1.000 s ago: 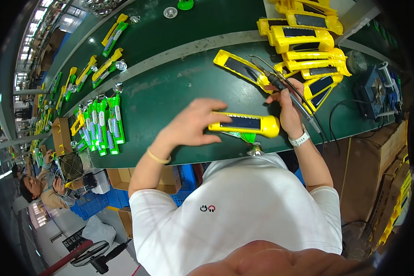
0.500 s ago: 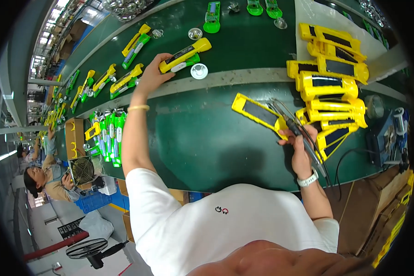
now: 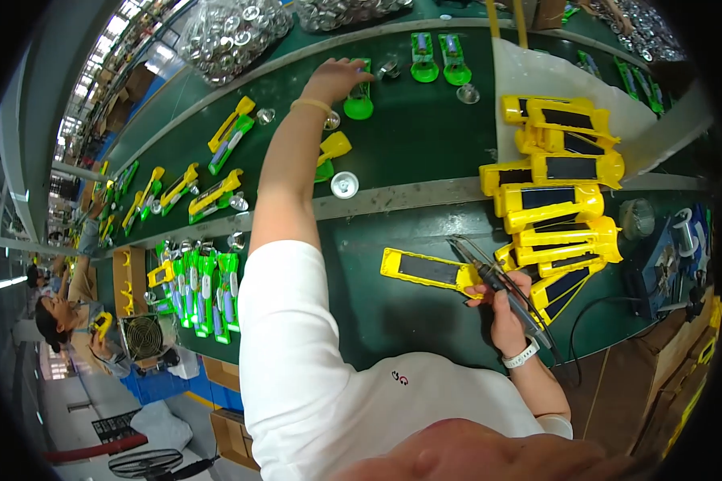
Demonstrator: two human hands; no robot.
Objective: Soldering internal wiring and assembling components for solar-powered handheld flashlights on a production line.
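Observation:
At the far middle of the bench my left hand (image 3: 337, 82) has its fingers curled over the upper end of a green lamp housing (image 3: 358, 107); its thumb is hidden. A small silver reflector (image 3: 389, 70) lies just right of it. My right hand (image 3: 505, 309), closed, holds a dark soldering iron (image 3: 525, 305) with a cable. Its fingers also grip the end of a yellow housing (image 3: 430, 268) with a dark solar panel, which slants left over the near bench. Beyond my left forearm lie another yellow housing on a green one (image 3: 334, 147) and a round reflector (image 3: 345, 185).
Yellow housings (image 3: 549, 200) are piled on the right, beside a blue soldering station (image 3: 658, 268). Green lamp parts (image 3: 204, 293) stand in a row at left. A metal rail (image 3: 413, 181) crosses the bench. Bagged reflectors (image 3: 229, 36) lie at the back; a co-worker (image 3: 88, 329) sits left.
My left hand has let go of the yellow-and-green housing and reached farther away and right to a green housing. The right hand still holds the iron and yellow housing. The view has shifted.

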